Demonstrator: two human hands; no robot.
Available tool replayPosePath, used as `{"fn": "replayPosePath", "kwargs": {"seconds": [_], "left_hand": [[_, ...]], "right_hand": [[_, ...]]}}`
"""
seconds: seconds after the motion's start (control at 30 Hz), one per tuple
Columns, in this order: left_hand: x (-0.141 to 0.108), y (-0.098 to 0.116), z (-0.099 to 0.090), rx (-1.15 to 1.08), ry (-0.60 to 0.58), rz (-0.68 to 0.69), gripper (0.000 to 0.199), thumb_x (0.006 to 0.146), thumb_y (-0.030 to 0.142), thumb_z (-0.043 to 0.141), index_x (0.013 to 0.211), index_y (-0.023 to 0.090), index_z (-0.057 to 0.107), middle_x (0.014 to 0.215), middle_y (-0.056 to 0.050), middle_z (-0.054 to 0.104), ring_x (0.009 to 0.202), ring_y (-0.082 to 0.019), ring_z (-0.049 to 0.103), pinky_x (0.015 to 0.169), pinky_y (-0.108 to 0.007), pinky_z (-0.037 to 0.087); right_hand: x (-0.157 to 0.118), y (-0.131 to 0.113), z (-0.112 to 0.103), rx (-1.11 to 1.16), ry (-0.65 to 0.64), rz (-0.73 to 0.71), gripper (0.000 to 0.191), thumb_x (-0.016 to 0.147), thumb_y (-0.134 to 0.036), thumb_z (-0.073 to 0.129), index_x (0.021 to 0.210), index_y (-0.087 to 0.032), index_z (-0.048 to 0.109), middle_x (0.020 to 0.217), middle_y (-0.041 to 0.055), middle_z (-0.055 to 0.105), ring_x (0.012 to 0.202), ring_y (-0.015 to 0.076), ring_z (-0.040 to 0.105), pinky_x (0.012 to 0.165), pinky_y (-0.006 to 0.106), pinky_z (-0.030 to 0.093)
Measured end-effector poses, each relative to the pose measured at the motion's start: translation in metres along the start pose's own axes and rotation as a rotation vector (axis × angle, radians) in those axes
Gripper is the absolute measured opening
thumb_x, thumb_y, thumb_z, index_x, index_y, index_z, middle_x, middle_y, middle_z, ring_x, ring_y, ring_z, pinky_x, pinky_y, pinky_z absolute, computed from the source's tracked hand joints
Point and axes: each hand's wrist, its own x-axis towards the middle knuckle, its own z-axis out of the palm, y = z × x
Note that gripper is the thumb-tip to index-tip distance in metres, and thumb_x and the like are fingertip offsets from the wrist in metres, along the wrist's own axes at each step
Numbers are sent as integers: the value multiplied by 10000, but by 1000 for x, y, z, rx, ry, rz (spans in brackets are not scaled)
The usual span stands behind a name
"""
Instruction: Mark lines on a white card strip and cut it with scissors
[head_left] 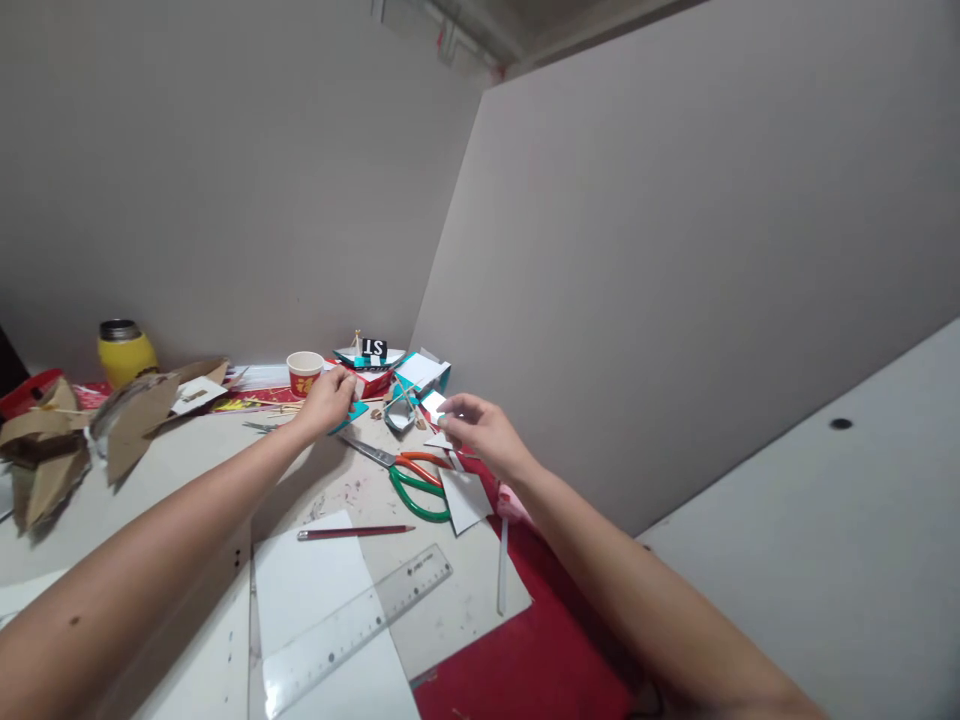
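My left hand is closed in a pinch, and a teal piece of card juts out from under its fingers. My right hand is bent, with thumb and fingertips close together; whatever is between them is too small to make out. Between the hands stands a small teal-and-white card boat with thin sticks across it. Scissors with orange and green handles lie below, blades toward my left hand. White card scraps lie by the handles.
A red pencil and clear ruler lie over white card. Behind stand a paper cup, another boat and a yellow bottle. Cardboard pieces sit left; a glue stick lies right. Grey panels enclose the back and right.
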Motion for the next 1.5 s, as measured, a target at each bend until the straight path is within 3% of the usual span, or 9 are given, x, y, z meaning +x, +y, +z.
{"fn": "replayPosePath", "kwargs": {"seconds": [0.13,0.33,0.53,0.77,0.93,1.13,1.27,1.4,1.5], "left_hand": [[-36,13,-7,-1,-69,-1,282,938,363,574,1125,154,598,1042,-58,648,823,-172,648,706,-351,562],[-100,31,-9,20,-212,18,337,963,431,508,808,146,599,626,53,560,472,-81,506,482,-229,449],[-131,28,-13,60,-250,15,418,910,459,528,584,208,454,473,68,502,410,-102,485,426,-227,365],[-122,0,-22,149,-228,-15,212,923,335,599,834,143,599,676,49,576,518,-85,533,503,-228,465],[-107,-10,-17,194,-224,-39,205,927,328,597,1009,142,620,902,-19,648,703,-133,625,624,-295,545],[-96,-15,-5,168,-212,-28,226,935,335,585,1054,145,611,927,-27,651,718,-138,632,635,-303,551],[-93,-17,-3,141,-211,-1,224,933,338,587,1042,145,617,941,-31,655,748,-147,639,662,-319,555],[-89,-25,-5,113,-204,14,229,932,341,589,1045,145,621,972,-39,657,795,-163,647,697,-340,558],[-87,-35,-5,92,-195,4,227,930,341,590,1038,144,623,971,-38,657,797,-164,646,700,-341,558]], "right_hand": [[-37,-18,10,76,-101,0,251,684,-348,744,830,-181,627,617,-25,604,500,106,544,495,252,462],[-75,-34,28,107,-230,-12,237,728,-391,716,788,-174,642,585,-34,565,453,92,515,445,231,422],[-90,-36,30,55,-166,-68,252,793,-433,649,830,-183,651,533,-58,487,429,77,416,419,213,356],[-83,-24,2,-16,24,-105,302,805,-493,606,743,-200,565,497,-64,432,386,82,350,377,223,292],[-60,-14,-7,-146,86,-182,332,882,-466,528,671,-212,490,491,-60,420,433,103,388,451,242,326],[-13,3,20,-438,-188,-300,72,793,-212,641,738,-205,687,770,20,690,738,165,601,692,264,421],[6,7,40,-630,-306,-300,31,747,-189,707,753,-211,728,820,48,725,778,183,631,693,260,411],[10,11,56,-798,-269,-199,332,842,-378,634,579,-176,657,605,66,657,620,201,602,558,283,360],[10,18,65,-870,-282,-115,373,806,-455,676,558,-181,621,562,36,620,579,189,587,520,280,367]]}}
